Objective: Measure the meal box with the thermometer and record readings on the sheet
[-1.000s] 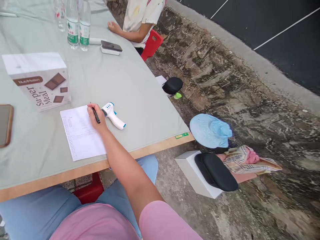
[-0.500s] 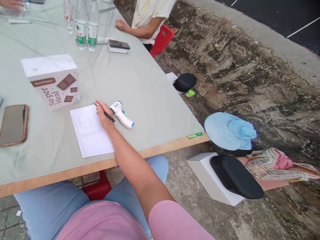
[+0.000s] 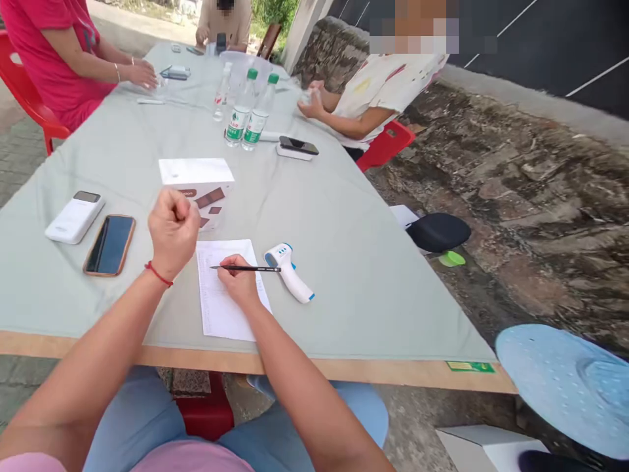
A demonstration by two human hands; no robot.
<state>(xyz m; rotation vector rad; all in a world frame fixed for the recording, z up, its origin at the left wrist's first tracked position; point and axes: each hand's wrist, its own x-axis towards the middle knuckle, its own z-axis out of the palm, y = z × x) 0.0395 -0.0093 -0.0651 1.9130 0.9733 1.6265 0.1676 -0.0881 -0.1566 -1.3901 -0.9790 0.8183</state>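
While our left hand (image 3: pixel 173 228) hovers in a fist, our right hand (image 3: pixel 239 283), nearer the paper (image 3: pixel 221 308), grips the pen (image 3: pixel 258 268) above it, long axis sideways, tip pointing left.

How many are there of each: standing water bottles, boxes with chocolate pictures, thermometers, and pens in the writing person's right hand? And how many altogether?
Standing bottles: 3
Chocolate-picture box: 1
Thermometer: 1
Pen in the right hand: 1
Total: 6

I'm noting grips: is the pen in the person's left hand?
No, the right hand holds the black pen, while the left hand is curled into a fist.
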